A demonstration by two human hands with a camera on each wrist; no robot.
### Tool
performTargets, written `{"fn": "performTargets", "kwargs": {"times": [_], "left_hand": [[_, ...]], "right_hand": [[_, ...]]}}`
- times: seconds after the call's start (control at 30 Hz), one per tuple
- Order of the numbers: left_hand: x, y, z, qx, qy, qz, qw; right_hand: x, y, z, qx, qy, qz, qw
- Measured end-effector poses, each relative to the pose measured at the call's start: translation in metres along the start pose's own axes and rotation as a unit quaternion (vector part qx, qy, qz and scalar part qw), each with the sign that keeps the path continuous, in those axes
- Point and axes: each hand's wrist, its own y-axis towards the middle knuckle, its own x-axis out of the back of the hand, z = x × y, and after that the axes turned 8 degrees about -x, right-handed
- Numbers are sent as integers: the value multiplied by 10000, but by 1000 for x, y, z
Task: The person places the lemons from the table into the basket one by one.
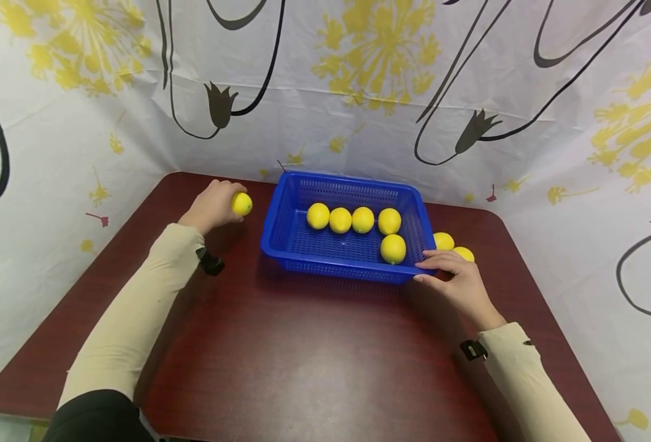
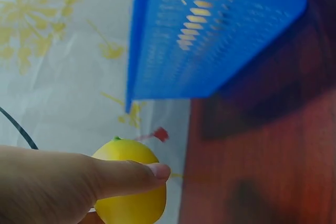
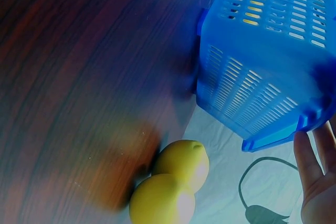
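My left hand [image 1: 210, 205] holds a yellow lemon [image 1: 242, 204] to the left of the blue basket [image 1: 336, 265], apart from it. In the left wrist view the thumb lies across this lemon [image 2: 131, 208], whose green stem end shows. My right hand [image 1: 459, 283] grips the basket's near right corner, fingers over the rim and thumb at the outer side. Inside the basket, several lemons [image 1: 362, 220] line up along the back half, and one more lemon [image 1: 393, 249] sits in front of the rightmost.
Two lemons [image 3: 181, 163] lie touching on the table just right of the basket, partly behind my right hand in the head view. The dark red table [image 1: 314, 356] meets a patterned white cloth [image 1: 325, 123] at the back and sides.
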Motion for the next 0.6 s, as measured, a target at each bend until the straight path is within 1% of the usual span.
{"fn": "performTargets", "kwargs": {"times": [0.23,0.37,0.5,0.6], "left_hand": [[21,7,-23,-439,-32,-262,9987],[32,11,-37,-713,37,-297,9970],[41,16,-51,-916,75,-293,9953],[46,19,-60,-982,65,-253,9948]], "right_hand": [[2,0,5,40,14,-5,10000],[2,0,4,49,-24,-37,10000],[-2,2,-9,41,-50,-77,9999],[-5,3,-24,24,-44,-71,10000]]}}
